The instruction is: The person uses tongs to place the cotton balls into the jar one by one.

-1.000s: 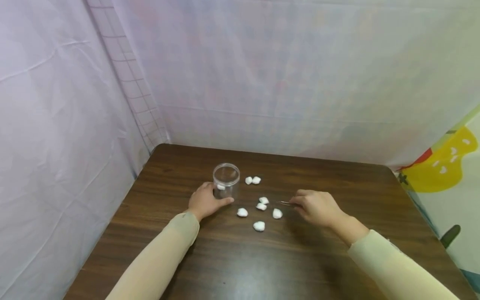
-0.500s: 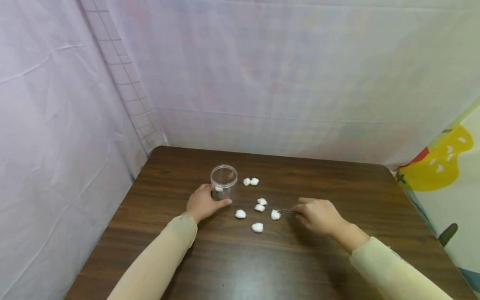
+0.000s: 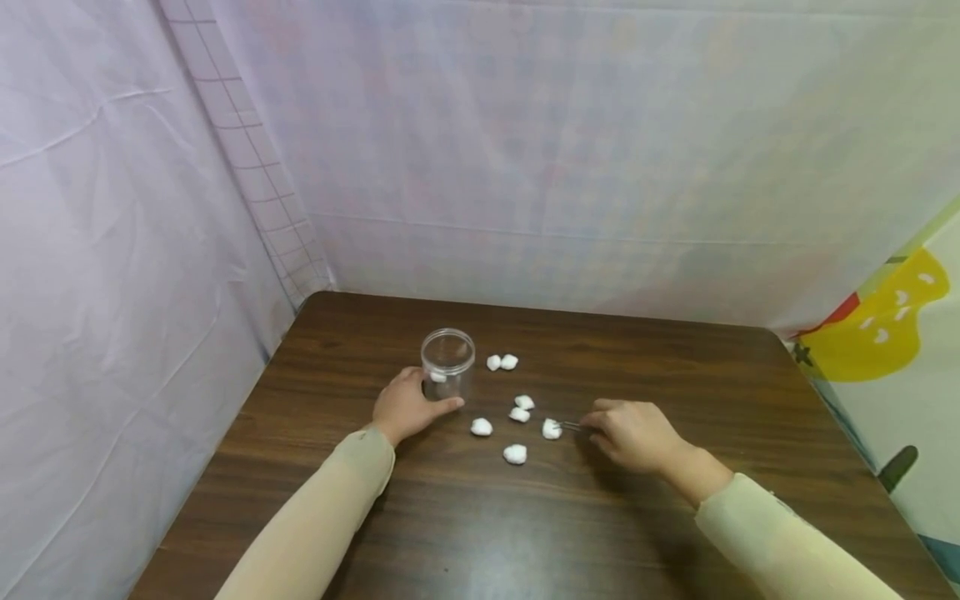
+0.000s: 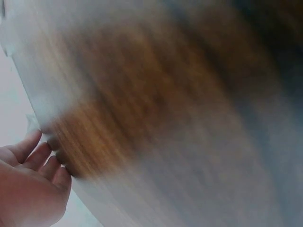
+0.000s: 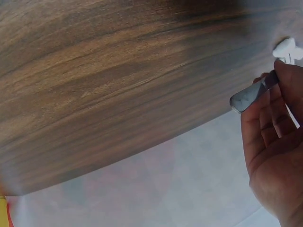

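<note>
My left hand (image 3: pixel 408 407) holds a clear plastic jar (image 3: pixel 461 385), thumb on the near side and fingers around its left. One white cotton ball (image 3: pixel 438 377) shows inside the jar. In my right hand (image 3: pixel 630 433) are metal tweezers (image 3: pixel 570 426), pinched between thumb and fingers. Their tips lie at a cotton ball (image 3: pixel 551 429) on the table. The right wrist view shows the broad end of the tweezers (image 5: pixel 253 95) sticking out of the hand, with white cotton (image 5: pixel 285 48) beyond the fingertips. The left wrist view catches only my left fingers (image 4: pixel 35 161); the jar is barely visible there.
Several more cotton balls lie on the brown wooden table (image 3: pixel 360 517): a pair (image 3: pixel 509 362) right of the jar, two touching (image 3: pixel 520 414) in the middle, and single ones (image 3: pixel 482 427) nearer me. White curtains (image 3: pixel 525 167) hang behind the table and to its left.
My right hand has lowered slightly toward me, and the tweezers' tips have come to the rightmost cotton ball. The left hand keeps its hold on the jar.
</note>
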Available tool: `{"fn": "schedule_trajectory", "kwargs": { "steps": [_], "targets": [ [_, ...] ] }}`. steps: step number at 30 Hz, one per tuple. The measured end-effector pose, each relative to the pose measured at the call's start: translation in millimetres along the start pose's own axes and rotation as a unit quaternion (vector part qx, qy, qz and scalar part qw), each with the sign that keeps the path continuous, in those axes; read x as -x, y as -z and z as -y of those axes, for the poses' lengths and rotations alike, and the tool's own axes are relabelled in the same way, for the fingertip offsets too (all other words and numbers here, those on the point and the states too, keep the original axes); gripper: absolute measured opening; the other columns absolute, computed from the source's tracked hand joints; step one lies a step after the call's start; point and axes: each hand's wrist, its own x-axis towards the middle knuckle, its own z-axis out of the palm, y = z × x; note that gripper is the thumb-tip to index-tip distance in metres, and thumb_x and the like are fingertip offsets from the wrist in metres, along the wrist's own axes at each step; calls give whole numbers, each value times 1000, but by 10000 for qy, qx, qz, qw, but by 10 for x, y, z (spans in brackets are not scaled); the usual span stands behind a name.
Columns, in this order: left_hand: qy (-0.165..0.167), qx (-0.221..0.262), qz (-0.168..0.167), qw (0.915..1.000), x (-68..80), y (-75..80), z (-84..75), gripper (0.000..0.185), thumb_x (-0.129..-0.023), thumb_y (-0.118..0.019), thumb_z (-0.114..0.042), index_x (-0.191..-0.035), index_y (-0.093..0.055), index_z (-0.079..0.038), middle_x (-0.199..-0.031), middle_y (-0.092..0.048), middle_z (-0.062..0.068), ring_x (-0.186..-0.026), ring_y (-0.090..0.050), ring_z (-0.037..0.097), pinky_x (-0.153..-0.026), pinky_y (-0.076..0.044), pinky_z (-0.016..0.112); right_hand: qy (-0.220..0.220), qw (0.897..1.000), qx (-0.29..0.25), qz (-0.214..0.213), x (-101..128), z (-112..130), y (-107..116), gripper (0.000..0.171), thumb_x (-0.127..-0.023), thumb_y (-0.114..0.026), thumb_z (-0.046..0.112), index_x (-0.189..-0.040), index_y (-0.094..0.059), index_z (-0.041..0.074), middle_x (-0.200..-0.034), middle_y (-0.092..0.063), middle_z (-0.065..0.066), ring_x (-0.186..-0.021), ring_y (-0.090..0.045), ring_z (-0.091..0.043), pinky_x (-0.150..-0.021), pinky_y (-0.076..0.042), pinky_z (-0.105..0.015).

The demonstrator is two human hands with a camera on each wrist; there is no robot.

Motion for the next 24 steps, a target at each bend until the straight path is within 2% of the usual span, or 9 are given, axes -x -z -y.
{"fn": "schedule_trajectory", "kwargs": {
  "steps": [7, 16, 24],
  "targets": [
    [7, -35, 24, 10000, -2, -2, 6, 86, -77, -74, -66, -139, -57, -9, -136, -56, 14, -122, -55, 34, -101, -43, 53, 1, 10000, 46, 4, 0, 4, -7, 19, -77, -80, 15, -96, -77, 15, -81, -56, 9, -60, -55, -8, -47, -48, -31],
    [-91, 26, 40, 9999, -12, 24, -42, 84, -78, -75, -64, -138, -58, -9, -136, -56, 15, -122, -54, 35, -101, -42, 55, -143, 9998, 21, 111, 6, -7, -25, 18, -79, -79, 15, -97, -77, 16, -82, -57, 9, -62, -57, -9, -48, -48, -32],
    [-110, -53, 38, 9999, -1, 4, -11, 84, -78, -74, -65, -139, -58, -9, -138, -55, 15, -124, -53, 35, -101, -42, 55, -210, 9996, 121, 107, 10, -14, -55, 16, -80, -78, 17, -96, -78, 18, -82, -56, 10, -59, -51, -6, -45, -43, -28]
  ]
}}
